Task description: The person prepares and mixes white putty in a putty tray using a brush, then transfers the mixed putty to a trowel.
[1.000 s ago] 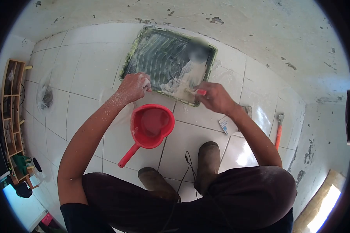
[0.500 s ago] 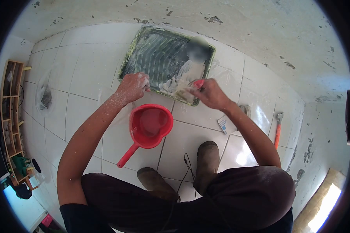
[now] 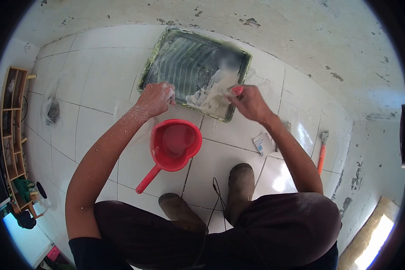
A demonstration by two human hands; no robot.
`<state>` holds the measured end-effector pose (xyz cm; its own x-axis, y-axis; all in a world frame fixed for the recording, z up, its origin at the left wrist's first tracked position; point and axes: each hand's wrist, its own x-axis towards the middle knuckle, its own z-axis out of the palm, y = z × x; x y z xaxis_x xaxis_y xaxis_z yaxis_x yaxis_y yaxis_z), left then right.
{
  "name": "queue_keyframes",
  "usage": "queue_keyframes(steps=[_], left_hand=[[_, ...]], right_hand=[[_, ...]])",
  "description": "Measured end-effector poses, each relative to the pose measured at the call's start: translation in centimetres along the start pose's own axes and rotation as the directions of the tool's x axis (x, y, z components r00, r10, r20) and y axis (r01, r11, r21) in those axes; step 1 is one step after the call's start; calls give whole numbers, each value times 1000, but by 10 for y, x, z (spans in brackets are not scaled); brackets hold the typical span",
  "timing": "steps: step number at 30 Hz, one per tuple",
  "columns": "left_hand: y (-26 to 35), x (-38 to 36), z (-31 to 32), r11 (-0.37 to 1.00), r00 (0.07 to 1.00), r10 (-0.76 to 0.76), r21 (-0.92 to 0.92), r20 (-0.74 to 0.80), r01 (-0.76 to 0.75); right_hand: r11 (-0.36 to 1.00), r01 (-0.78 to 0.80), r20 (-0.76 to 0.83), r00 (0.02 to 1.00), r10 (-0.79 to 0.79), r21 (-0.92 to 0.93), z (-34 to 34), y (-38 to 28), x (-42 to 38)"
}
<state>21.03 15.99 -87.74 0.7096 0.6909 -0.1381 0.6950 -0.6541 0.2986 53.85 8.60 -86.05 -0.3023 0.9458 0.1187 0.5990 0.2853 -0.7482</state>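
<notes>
A dark green tray [image 3: 180, 65] with a ribbed bottom lies on the tiles, and whitish paste [image 3: 216, 92] covers its right part. My left hand [image 3: 156, 100], dusted white, is closed at the tray's near left edge; what it holds, if anything, is hidden. Over the near right corner, my right hand [image 3: 251, 103] is closed on a red-handled tool [image 3: 237, 91], whose far end is at the paste and hard to make out. Below the tray sits a red dipper [image 3: 176, 145], its handle pointing to the lower left.
A tool with an orange handle [image 3: 322, 157] lies at the right near the wall. A white packet [image 3: 262, 143] rests beside my right forearm. Two boots [image 3: 240, 184] and a thin black cord [image 3: 218, 193] are below. A wooden shelf [image 3: 14, 135] stands at the far left.
My right hand has moved slightly to the right and up with the red-handled tool. My left hand has barely moved.
</notes>
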Motion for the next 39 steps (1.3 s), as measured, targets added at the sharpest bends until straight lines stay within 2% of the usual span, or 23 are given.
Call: queue_keyframes(steps=[1, 2, 4, 5, 7, 8, 10, 12, 14, 15, 16, 18, 22, 24, 26, 29, 31, 32, 34, 39], left_hand=[[1, 0, -1, 1000, 1000, 13, 10, -1, -13], [1, 0, -1, 1000, 1000, 13, 9, -1, -13], [2, 1, -4, 1000, 1000, 0, 9, 15, 0], [3, 2, -4, 1000, 1000, 3, 8, 13, -3], [4, 1, -6, 1000, 1000, -9, 11, 19, 9], [3, 1, -5, 1000, 1000, -11, 12, 18, 11], [3, 0, -1, 1000, 1000, 6, 8, -22, -6], [3, 0, -1, 1000, 1000, 7, 10, -18, -7], [2, 0, -2, 1000, 1000, 15, 10, -10, -15], [2, 1, -2, 1000, 1000, -7, 8, 11, 7], [2, 3, -2, 1000, 999, -26, 6, 33, 26], [2, 2, 2, 1000, 999, -24, 12, 24, 23], [2, 0, -1, 999, 1000, 22, 24, 0, -22], [0, -1, 1, 1000, 1000, 8, 23, 0, -8], [1, 1, 2, 1000, 1000, 7, 24, -1, -7], [1, 3, 0, 999, 999, -27, 20, 23, 26], [0, 2, 0, 1000, 999, -23, 6, 29, 23], [-1, 1, 1, 1000, 999, -25, 6, 29, 25], [-1, 1, 2, 1000, 1000, 1, 12, -7, -1], [1, 2, 0, 1000, 1000, -13, 8, 15, 13]], right_hand=[[992, -129, 32, 991, 129, 3, -10, -2, 3], [991, -130, 32, 991, 130, 2, -10, 3, 6], [996, 76, -69, 994, -78, -44, -7, 16, 8], [996, 74, -71, 994, -78, -47, 0, 22, 4], [968, 208, 2, 978, -210, -139, 19, 26, -6], [968, 211, 3, 977, -212, -139, 22, 19, -12], [949, 274, 177, 953, -246, -154, 23, 0, -23], [951, 277, 211, 946, -245, -139, 13, -4, -22], [964, 262, 110, 961, -255, -53, 1, 2, -14], [979, 193, 36, 981, -191, -66, -4, 1, -9], [980, 189, 34, 982, -187, -70, -3, 1, -5], [1000, 19, 32, 999, -19, -16, -2, 1, 0], [999, -31, 3, 1000, 31, 42, 7, 10, -8], [980, -200, 36, 979, 200, -19, -8, 6, -2], [985, -170, 20, 985, 171, -35, -7, 9, -2], [995, -89, 52, 995, 87, 33, 3, 1, -7], [991, 126, 91, 987, -130, 48, 13, 0, -11], [991, 127, 92, 987, -131, 50, 11, 3, -10], [1000, 29, 138, 990, -29, 4, 0, 11, -2], [999, 29, 114, 993, -32, 32, 5, -9, 7]])
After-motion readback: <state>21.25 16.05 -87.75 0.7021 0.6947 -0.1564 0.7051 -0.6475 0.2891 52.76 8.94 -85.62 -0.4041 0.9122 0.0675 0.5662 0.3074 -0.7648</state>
